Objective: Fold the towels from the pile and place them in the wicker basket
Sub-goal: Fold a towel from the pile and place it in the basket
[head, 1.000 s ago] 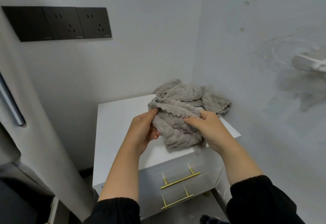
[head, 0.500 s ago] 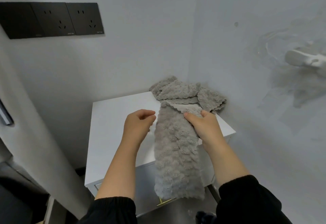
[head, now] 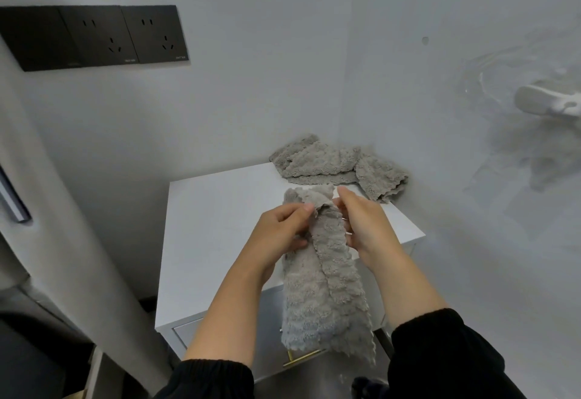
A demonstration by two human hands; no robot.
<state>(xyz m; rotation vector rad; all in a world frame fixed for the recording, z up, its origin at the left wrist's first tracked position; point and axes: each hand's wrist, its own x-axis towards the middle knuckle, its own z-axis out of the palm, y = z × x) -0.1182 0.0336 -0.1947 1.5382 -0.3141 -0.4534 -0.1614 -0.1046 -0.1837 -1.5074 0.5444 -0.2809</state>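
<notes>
Grey fleece, soft and light, the towel [head: 320, 276] hangs limp below my left hand [head: 276, 238] and right hand [head: 367, 228], both pinching its top edge; I judge the upper corners the best hold, the pile [head: 339, 169] lying just beyond.

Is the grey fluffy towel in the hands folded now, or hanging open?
Not folded neatly: the grey fluffy towel hangs down as a long strip, pinched at its top by the left hand and right hand.
</notes>
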